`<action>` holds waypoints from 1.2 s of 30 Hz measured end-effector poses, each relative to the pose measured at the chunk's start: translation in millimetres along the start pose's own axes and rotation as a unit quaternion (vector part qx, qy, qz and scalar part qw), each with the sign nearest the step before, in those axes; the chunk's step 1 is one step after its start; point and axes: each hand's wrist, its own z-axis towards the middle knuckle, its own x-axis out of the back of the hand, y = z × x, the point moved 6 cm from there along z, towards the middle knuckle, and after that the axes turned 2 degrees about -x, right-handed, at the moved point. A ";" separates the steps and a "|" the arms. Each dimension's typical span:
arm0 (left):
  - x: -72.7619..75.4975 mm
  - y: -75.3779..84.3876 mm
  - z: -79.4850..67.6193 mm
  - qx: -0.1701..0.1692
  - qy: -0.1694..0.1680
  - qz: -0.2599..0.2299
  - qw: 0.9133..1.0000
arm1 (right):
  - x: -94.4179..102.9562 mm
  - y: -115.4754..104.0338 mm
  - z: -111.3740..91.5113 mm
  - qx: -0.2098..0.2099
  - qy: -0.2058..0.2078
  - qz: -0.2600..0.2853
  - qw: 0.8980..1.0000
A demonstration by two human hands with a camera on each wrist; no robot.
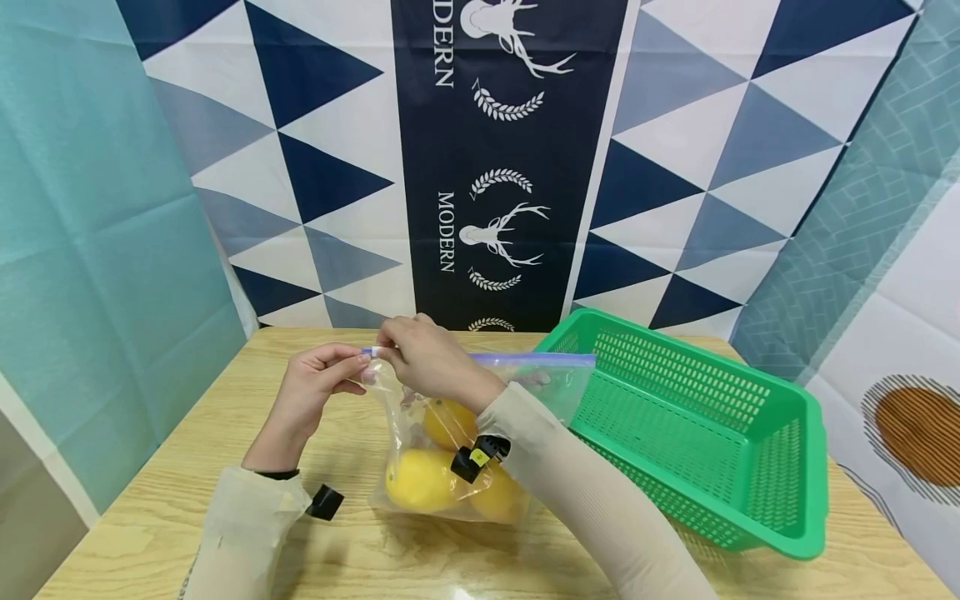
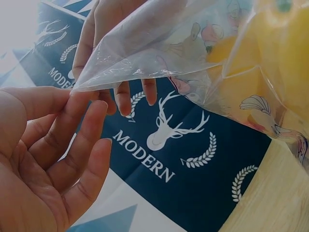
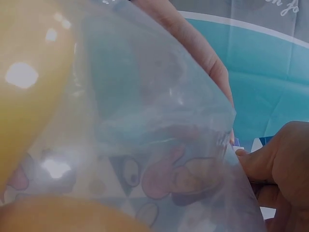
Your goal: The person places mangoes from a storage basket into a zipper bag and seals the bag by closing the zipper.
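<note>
A clear zip bag (image 1: 551, 393) with a purple top strip and printed cartoon figures stands on the table. Inside it are a yellow fruit (image 1: 422, 481) and two orange ones, an upper orange fruit (image 1: 450, 423) and a lower one partly behind the right wrist. My left hand (image 1: 311, 392) pinches the bag's upper left corner between thumb and index finger; the left wrist view shows the other fingers loosely bent. Thumb and fingers of my right hand (image 1: 427, 354) pinch the strip just beside that corner, at a small white piece (image 1: 377, 352) that looks like the zip's slider.
A green perforated plastic basket (image 1: 806, 467) stands on the right of the wooden table (image 1: 337, 450), partly behind the bag. Patterned cloth (image 1: 495, 167) hangs behind the table, and a teal cloth (image 1: 112, 250) hangs at the left. Each wrist wears a small black camera.
</note>
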 end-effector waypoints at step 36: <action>-9.1 0.3 -2.1 -0.014 -0.010 -0.005 1.000 | 3.8 -5.1 -17.2 0.019 0.009 -0.174 0.985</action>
